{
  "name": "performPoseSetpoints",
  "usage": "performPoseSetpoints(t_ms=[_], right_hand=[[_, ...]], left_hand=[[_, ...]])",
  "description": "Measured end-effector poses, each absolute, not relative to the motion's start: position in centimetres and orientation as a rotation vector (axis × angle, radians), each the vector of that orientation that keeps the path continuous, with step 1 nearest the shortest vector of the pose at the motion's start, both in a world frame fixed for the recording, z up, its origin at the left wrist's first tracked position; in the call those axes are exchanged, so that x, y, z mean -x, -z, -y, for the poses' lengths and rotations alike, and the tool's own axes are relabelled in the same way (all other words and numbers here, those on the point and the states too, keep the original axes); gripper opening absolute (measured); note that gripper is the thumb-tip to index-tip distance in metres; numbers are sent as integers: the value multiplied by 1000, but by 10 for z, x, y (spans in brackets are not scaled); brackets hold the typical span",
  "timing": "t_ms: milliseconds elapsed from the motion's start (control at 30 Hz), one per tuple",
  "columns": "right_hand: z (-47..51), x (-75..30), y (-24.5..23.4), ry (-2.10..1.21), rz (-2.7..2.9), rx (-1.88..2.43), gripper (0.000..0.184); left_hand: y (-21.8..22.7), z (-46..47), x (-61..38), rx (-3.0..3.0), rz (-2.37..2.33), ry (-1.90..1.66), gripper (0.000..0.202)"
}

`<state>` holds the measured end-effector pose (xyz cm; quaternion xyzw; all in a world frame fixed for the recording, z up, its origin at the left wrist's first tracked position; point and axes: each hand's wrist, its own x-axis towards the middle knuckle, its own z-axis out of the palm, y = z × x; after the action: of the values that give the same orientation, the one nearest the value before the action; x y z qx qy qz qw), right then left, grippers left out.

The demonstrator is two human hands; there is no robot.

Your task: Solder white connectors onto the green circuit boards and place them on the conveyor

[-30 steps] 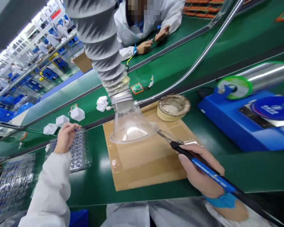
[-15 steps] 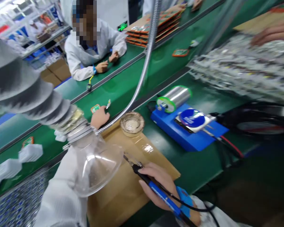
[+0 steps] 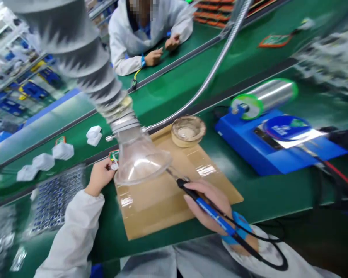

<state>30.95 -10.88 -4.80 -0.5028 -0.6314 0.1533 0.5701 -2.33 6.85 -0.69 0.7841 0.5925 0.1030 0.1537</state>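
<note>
My left hand [image 3: 100,174] is closed on a small circuit board [image 3: 114,155], green with an orange edge, at the left edge of the cardboard sheet [image 3: 150,216]. A white piece, perhaps a connector, shows at its fingertips. A clear fume hood [image 3: 142,162] partly covers the board. In my right hand [image 3: 210,199] is a blue and black soldering iron [image 3: 211,216], held like a pen, its tip pointing up-left to the hood's rim. A round, stained bowl [image 3: 188,131] stands on the sheet's far edge.
A blue soldering station [image 3: 266,143] with a solder spool [image 3: 266,98] stands right. A grey hose [image 3: 89,58] and metal gooseneck [image 3: 211,77] cross the view. Left lie white foam-like pieces [image 3: 43,161] and a tray of small parts [image 3: 58,199]. A co-worker [image 3: 150,34] sits across the green belt.
My left hand has come back from the belt to the sheet's left edge, bringing the circuit board. My right hand still holds the soldering iron. The view has shifted.
</note>
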Motion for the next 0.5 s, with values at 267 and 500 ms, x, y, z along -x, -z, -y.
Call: performPoseSetpoints(t_ms=[267,500], right_hand=[[121,-279,55,-447,1361,1342,13],[109,-245,67,-633,1763,1194,29]], left_hand=[[28,29,3,-2337,-1143,-224,13],[1,55,10,-1669,-1230,-440,15]])
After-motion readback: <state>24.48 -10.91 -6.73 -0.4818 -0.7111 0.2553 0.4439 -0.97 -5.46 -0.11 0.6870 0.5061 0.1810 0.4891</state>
